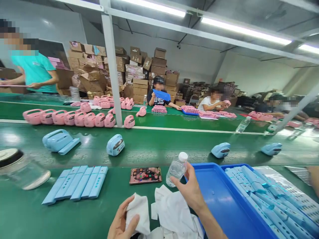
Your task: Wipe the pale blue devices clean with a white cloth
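My left hand (124, 217) grips a folded white cloth (139, 212) low in the middle of the view. With its fingers round the side, my right hand (189, 186) holds a small clear plastic bottle (176, 171) with a white cap, tilted slightly. Between and below the hands lies a pile of white cloths (171, 207). A phone (146, 175) with a lit screen rests on the green surface, left of the bottle. Farther left, several light blue plastic pieces (77, 184) lie side by side in a row.
A blue tray (211, 212) sits right of my right arm, beside another holding many light blue pieces (271, 199). A large clear jar (25, 169) stands at left. Light blue casings (115, 145) sit on the green belt (159, 146). Pink casings and people are beyond.
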The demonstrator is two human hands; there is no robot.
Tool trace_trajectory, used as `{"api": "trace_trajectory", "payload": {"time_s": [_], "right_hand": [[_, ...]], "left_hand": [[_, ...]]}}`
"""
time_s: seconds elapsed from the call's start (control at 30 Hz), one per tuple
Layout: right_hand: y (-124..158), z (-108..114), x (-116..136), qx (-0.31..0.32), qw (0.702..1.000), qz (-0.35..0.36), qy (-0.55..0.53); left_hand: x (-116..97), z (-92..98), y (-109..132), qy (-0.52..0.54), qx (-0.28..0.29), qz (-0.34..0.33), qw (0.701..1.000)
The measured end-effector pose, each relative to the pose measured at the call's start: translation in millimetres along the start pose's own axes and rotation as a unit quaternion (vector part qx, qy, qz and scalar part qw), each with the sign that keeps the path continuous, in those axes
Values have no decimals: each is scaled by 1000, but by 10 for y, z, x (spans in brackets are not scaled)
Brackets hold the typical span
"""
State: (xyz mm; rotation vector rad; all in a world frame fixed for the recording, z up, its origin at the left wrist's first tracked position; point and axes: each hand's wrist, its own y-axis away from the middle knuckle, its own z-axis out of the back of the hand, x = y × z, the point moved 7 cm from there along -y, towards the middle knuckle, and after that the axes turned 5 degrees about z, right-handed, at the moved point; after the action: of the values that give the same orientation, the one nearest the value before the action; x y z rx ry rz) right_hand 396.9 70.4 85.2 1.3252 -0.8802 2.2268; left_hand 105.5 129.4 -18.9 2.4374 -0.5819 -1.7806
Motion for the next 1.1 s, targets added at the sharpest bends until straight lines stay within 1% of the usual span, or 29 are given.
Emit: {"api": "trace_trajectory", "payload": {"time_s": [0.07, 0.13, 0.2, 0.27, 0.3, 0.37, 0.43, 0.5, 0.6, 0.73, 0.93, 1.1], "right_hand": [[-58, -92, -13, 35, 999, 10, -2], [-72, -147, -13, 46, 999, 17, 10], [-50, -171, 20, 49, 998, 30, 27], [6, -190, 118, 63, 994, 73, 53], [49, -203, 198, 75, 988, 114, 74], [163, -249, 377, 102, 962, 217, 130], [287, -314, 509, 124, 925, 307, 188], [375, -388, 548, 143, 896, 353, 230], [452, -506, 501, 167, 865, 382, 279], [508, -623, 387, 190, 839, 401, 315], [523, -669, 340, 183, 813, 419, 360], [530, -671, 388, 178, 808, 431, 361]], "left_hand": [[-49, -54, 70, 22, 35, -15, 999], [-79, -88, 119, 40, 60, -5, 997], [-108, -93, 135, 45, 68, 5, 997], [-140, -90, 134, 49, 76, 6, 996], [-157, -89, 131, 54, 80, 4, 995], [-183, -89, 127, 63, 89, 0, 994], [-202, -82, 125, 69, 91, -4, 993], [-214, -72, 122, 71, 92, -8, 993], [-233, -55, 111, 72, 93, -24, 993], [-221, -38, 86, 70, 92, -29, 993], [-205, -37, 87, 77, 94, -25, 992], [-223, -44, 114, 83, 98, -26, 991]]}}
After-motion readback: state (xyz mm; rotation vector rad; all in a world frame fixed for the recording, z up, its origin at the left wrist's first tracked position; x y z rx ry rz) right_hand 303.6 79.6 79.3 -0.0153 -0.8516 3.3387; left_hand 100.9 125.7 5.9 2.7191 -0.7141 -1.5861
